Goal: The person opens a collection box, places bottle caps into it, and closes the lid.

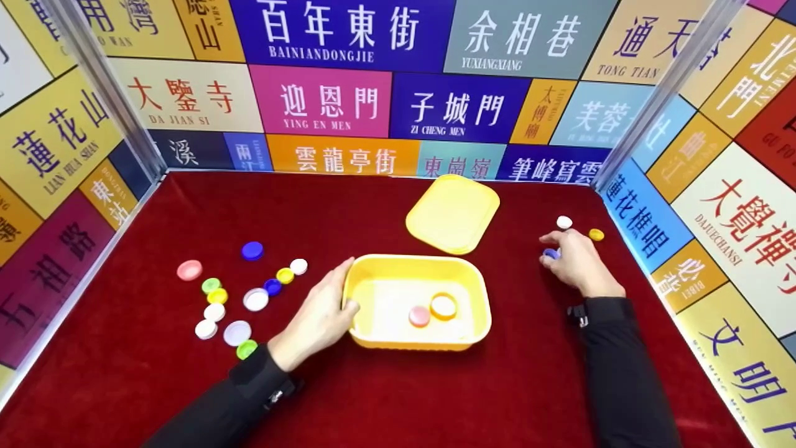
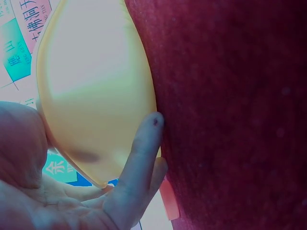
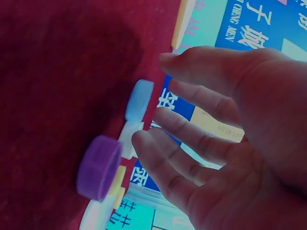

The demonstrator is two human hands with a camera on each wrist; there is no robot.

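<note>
My left hand (image 1: 320, 310) grips the left end of a yellow plastic box (image 1: 418, 343), with the thumb over its rim and the fingers along the outer wall. In the left wrist view the fingers lie against the box's side (image 2: 100, 120). Inside the box are a pink bottle cap (image 1: 419, 316) and an orange-rimmed cap (image 1: 443, 306). On the right, my right hand (image 1: 578, 261) hovers with parted fingers around a blue cap (image 1: 551, 254). Its palm holds nothing in the right wrist view, where a purple cap (image 3: 100, 167) and a light-blue cap (image 3: 139, 100) stand close by.
Beyond my right hand lie a white cap (image 1: 564, 222) and a yellow cap (image 1: 596, 234). A yellow lid (image 1: 454, 214) is flat behind the box. Several coloured caps, including a pink one (image 1: 189, 270) and a dark-blue one (image 1: 252, 251), are scattered left. Printed panels (image 1: 320, 99) wall the red table.
</note>
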